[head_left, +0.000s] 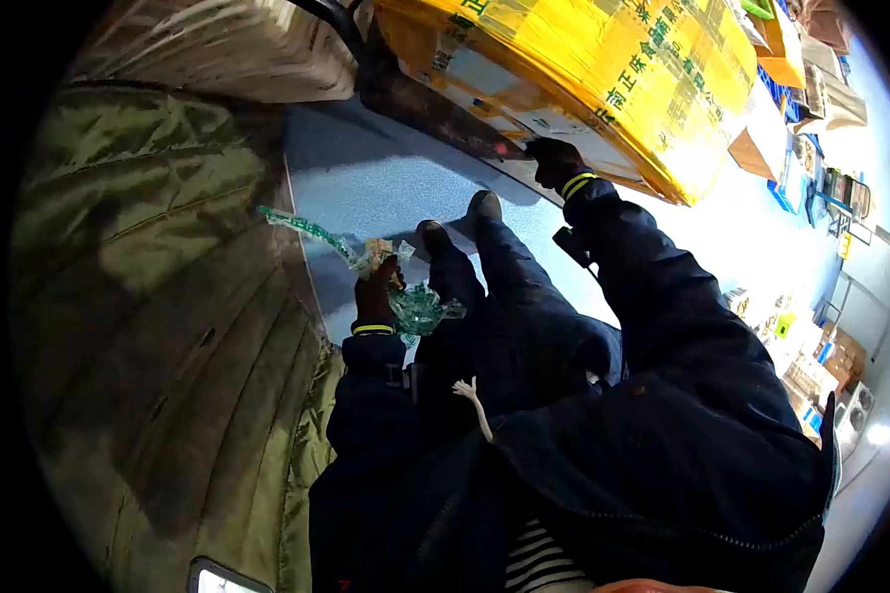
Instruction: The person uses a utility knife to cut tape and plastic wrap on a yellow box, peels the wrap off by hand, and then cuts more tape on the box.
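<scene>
My left hand (374, 298), in a dark glove with a yellow-striped cuff, is closed around a crumpled wad of clear packing tape (420, 308) with green print. A twisted strip of that tape trails out to the upper left, and a tan scrap is caught up in the bunch. Over on the right, my right hand (556, 166) is curled in shadow beside the lower edge of a large carton (603, 59) wrapped in yellow tape with green characters. Whatever its fingers hold, if anything, is too dark to make out.
A quilted olive-green cover (158, 346) hangs along the left. Under the carton runs a dark bar (435, 124), above the blue-grey floor (366, 178). Stacked pale material (218, 49) stands at upper left. Shelves with boxes (811, 188) line the right side.
</scene>
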Demonstrator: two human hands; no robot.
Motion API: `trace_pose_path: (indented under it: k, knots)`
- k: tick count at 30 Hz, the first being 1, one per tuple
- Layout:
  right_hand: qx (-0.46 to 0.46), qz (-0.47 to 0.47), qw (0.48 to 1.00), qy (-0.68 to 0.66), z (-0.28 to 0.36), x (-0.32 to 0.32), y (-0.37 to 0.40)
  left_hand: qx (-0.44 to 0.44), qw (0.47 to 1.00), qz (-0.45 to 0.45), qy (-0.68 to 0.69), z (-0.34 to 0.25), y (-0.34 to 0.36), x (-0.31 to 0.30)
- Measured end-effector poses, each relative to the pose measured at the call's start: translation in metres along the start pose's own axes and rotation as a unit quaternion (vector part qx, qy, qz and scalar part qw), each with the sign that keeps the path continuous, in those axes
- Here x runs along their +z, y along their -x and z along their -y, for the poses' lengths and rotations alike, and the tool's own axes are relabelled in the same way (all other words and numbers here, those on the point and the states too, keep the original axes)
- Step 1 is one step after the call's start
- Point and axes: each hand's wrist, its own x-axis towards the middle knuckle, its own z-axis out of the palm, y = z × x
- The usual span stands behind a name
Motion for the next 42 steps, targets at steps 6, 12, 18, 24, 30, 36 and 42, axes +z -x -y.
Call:
trace_pose_path:
  k: [6, 12, 18, 24, 30, 36, 42]
  knots:
    - [0.078, -0.282, 0.956, -0.011, 0.025, -0.001, 0.026, 0.003, 0.999, 0.001, -0.033, 0.019, -0.017, -0.015]
    - [0.153, -0.181, 0.971, 0.039, 0.026, -0.007, 0.03, -0.017, 0.999, -0.016, 0.025, 0.001, 0.0, -0.002]
    - [0.138, -0.168, 0.97, 0.109, 0.021, -0.006, 0.019, 0.052, 0.998, 0.002, -0.035, 0.014, -0.007, -0.009]
    - [0.079, -0.2, 0.973, 0.088, 0.004, -0.002, 0.023, 0.013, 1.0, -0.017, 0.004, 0.019, -0.011, -0.01]
    - [0.071, -0.284, 0.954, 0.07, 0.027, -0.006, 0.03, 0.037, 0.998, -0.016, -0.049, 0.016, -0.009, -0.01]
    - [0.134, -0.226, 0.963, 0.053, 0.036, -0.006, 0.011, 0.004, 1.0, 0.001, 0.008, 0.013, -0.008, -0.009]
    - [0.118, -0.2, 0.971, 0.061, 0.02, -0.006, 0.011, -0.023, 0.999, -0.026, 0.022, 0.007, -0.002, -0.005]
